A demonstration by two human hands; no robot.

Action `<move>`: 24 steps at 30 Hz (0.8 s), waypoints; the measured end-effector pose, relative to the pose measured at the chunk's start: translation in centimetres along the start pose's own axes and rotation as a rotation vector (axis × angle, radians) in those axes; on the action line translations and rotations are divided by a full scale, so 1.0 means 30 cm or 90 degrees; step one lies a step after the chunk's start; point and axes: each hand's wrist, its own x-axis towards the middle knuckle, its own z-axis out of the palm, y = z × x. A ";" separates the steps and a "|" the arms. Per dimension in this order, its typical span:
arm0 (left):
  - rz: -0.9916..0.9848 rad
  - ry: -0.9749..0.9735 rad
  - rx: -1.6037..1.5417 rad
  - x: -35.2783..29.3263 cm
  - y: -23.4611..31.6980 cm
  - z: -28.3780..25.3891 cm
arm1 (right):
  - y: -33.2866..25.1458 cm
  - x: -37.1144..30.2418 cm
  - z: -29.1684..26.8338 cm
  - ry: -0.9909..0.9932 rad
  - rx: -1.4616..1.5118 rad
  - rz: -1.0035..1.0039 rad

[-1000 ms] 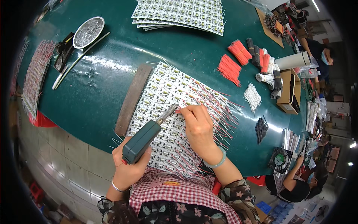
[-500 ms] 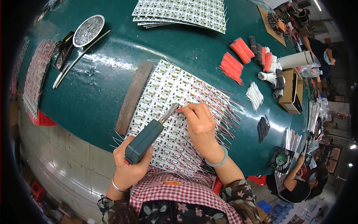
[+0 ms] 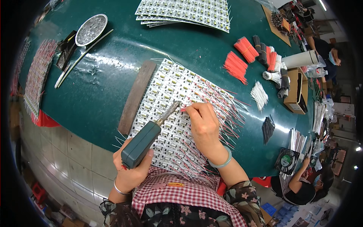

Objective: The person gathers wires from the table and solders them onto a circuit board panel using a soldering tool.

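Note:
My left hand is wrapped round the dark green handle of a soldering iron. The iron points up and right, its tip over the white circuit board panel, a little left of my right fingertips. With thumb and fingers pinched, my right hand holds red wires against the board; how many is hard to tell. Rows of small components cover the panel, and red and white wires stick out over its right side. Along its left edge lies a brown wooden bar.
Bundles of red wires, white wires and black wires lie to the right, by a cardboard box. Stacked panels sit at the back; a silvery dish stands far left. A small fan is at right, near co-workers.
The soldering iron's tip has drawn slightly left, away from my right fingertips, and its handle has dropped a little. My right hand keeps its pinch nearly in place.

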 end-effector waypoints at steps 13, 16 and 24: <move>-0.019 -0.014 -0.016 -0.033 -0.016 -0.016 | -0.044 -0.037 -0.014 -0.019 0.025 -0.003; -0.033 -0.012 -0.034 -0.039 -0.015 -0.014 | -0.047 -0.037 -0.012 -0.025 0.021 0.003; -0.021 -0.027 0.056 -0.029 0.004 -0.009 | -0.047 -0.036 -0.009 -0.032 0.015 -0.002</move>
